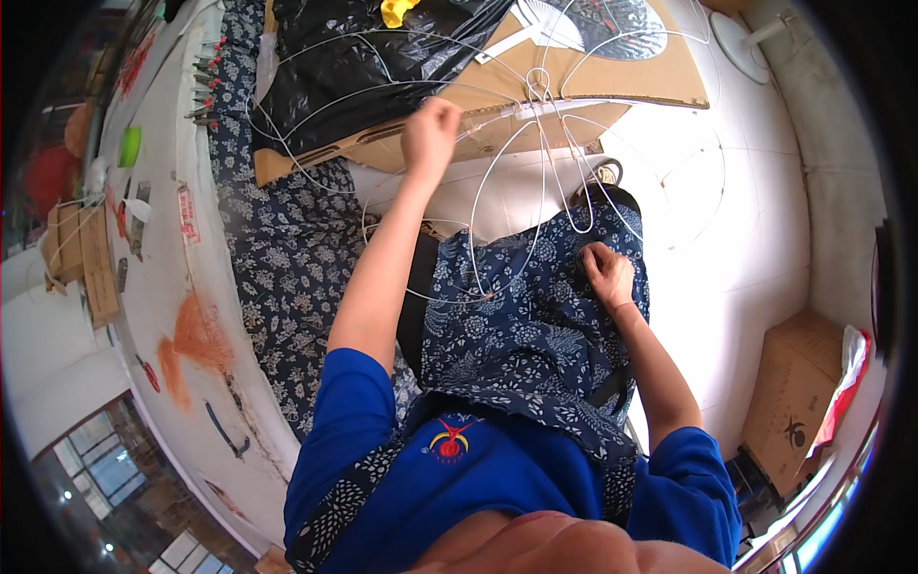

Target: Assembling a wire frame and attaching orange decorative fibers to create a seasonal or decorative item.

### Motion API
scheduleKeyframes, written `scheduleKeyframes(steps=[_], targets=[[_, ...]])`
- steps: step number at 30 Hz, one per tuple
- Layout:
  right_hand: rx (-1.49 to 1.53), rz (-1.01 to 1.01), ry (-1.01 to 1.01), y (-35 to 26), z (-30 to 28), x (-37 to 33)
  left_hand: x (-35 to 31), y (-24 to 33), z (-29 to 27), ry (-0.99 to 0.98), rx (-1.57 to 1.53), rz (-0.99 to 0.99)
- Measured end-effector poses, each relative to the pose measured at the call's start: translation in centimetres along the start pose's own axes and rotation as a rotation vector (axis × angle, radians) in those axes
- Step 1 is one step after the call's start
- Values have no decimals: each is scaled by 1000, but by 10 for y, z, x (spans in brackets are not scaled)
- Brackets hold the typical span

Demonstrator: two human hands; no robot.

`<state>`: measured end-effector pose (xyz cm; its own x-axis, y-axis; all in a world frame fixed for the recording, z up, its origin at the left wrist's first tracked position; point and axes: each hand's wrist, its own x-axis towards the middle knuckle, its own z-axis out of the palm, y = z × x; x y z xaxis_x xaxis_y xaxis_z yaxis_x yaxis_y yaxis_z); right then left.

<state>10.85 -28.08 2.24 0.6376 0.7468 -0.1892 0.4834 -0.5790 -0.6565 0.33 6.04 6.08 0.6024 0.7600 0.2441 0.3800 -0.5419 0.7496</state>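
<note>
While a thin white wire frame of loops point(538, 107) spans my navy white-flowered cloth apron point(516, 330) and flat brown cardboard point(641, 84), my left hand point(430, 139) curled beside shiny black plastic point(306, 75), my right hand point(610, 275) bent against the apron, either's grasp I cannot tell.

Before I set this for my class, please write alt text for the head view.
A pale wire frame of looping curves spreads before a person in a blue shirt and patterned apron. The left hand is among its curves; the right hand is over the apron. Black plastic and cardboard lie behind.
</note>
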Motion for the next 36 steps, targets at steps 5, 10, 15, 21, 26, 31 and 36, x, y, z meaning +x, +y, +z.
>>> scheduleKeyframes(steps=[5,10,15,21,26,31,36], targets=[[7,3,-5,1,1,2,-9,0,-3,52,-212,13],[14,0,-5,-5,-2,2,-15,8,-4,-185,379,213],[28,-10,-3,-5,-1,1,7,-5,-11,276,-341,-197],[27,-6,-4,-2,1,1,-10,7,-4,-204,321,210],[12,-6,12,-1,-1,0,-15,9,-9,-94,322,29],[16,-1,-12,-6,0,2,-7,-15,-13,318,-473,-193],[37,16,-11,-4,-2,1,-13,13,-19,132,96,141]])
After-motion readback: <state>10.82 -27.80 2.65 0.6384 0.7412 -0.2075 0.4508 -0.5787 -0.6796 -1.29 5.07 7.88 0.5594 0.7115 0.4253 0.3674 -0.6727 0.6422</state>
